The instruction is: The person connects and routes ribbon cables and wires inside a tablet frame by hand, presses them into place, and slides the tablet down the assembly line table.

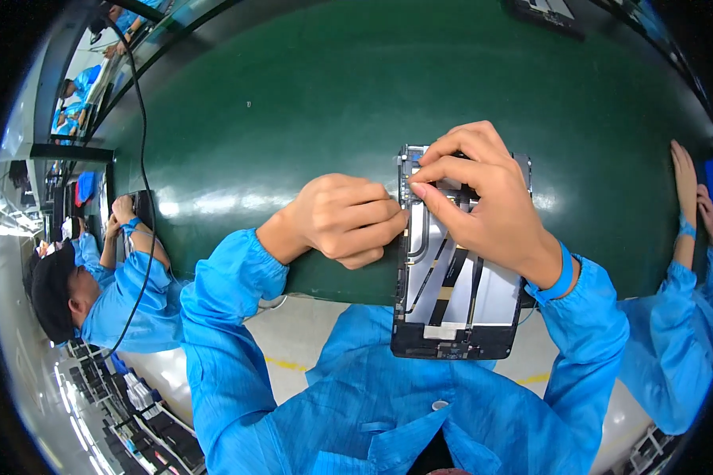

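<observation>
1. Nearest the lens: blue smock filling the lower middle, sleeves rising toward both hands.
2. Just above it, open tablet chassis, dark-framed, pale inside with black flat cables; lying half on the green belt, near end overhanging the belt's edge toward the chest.
3. Long axis running away from the body, top end pointing up the picture, near end at the lap.
4. Left hand curled into a loose fist, fingertips pressed against the chassis's left edge.
5. Right hand lying over the upper part, thumb and forefinger pinched at something small near the top-left corner; pinched item too small to tell.
6. Co-workers' blue sleeves at far left and far right.
</observation>
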`<state>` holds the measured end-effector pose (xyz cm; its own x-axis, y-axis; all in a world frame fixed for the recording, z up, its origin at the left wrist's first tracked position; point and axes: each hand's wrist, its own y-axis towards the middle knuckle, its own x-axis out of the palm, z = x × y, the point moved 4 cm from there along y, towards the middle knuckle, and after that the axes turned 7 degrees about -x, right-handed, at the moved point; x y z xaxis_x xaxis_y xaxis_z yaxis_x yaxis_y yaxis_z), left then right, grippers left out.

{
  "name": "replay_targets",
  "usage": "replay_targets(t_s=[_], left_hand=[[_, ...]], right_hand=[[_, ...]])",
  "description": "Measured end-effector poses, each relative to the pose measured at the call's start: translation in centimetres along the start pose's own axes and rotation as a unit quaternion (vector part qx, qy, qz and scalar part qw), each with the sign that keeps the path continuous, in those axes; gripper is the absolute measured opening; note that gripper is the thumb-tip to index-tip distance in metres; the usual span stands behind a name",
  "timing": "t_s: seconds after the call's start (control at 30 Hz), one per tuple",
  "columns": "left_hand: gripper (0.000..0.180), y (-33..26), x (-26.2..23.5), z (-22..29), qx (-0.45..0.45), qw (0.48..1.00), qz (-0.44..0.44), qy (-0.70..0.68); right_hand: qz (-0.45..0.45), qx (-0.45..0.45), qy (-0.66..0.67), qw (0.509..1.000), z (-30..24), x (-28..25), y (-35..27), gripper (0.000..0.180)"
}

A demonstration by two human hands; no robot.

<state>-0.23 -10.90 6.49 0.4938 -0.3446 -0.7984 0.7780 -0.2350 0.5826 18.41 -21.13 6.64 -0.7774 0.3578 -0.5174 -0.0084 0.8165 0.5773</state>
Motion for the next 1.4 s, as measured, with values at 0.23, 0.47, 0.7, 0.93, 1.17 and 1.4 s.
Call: replay_targets(t_s=[0.23, 0.47, 0.7, 0.93, 1.17, 1.4], left_hand=[[0.040, -0.4, 0.0, -1.0, -0.024, 0.999, 0.015, 0.016], [0.048, -1.0, 0.1, -0.9, -0.044, 0.998, 0.023, -0.025], [0.050, -0.9, 0.2, -0.8, -0.086, 0.995, 0.021, -0.048], [0.052, -0.7, 0.2, -0.6, -0.127, 0.991, 0.011, -0.050], [0.043, -0.9, 0.7, -0.5, -0.143, 0.990, 0.006, -0.013], [0.027, -0.3, 4.6, 7.0, 0.006, 0.987, -0.003, -0.160]], right_hand=[[-0.016, 0.026, -0.004, 1.000, -0.1, 0.3, 0.2, 0.007], [-0.022, 0.043, 0.002, 0.999, -0.2, 0.2, 0.2, 0.006], [-0.027, 0.045, -0.005, 0.999, -0.2, 0.1, 0.1, 0.007], [-0.024, 0.026, -0.014, 0.999, 0.0, 0.2, 0.3, 0.010], [-0.026, 0.036, -0.026, 0.999, 0.2, 0.2, 0.2, 0.035], [0.075, 0.001, -0.139, 0.987, 2.2, -2.7, 0.6, 0.050]])
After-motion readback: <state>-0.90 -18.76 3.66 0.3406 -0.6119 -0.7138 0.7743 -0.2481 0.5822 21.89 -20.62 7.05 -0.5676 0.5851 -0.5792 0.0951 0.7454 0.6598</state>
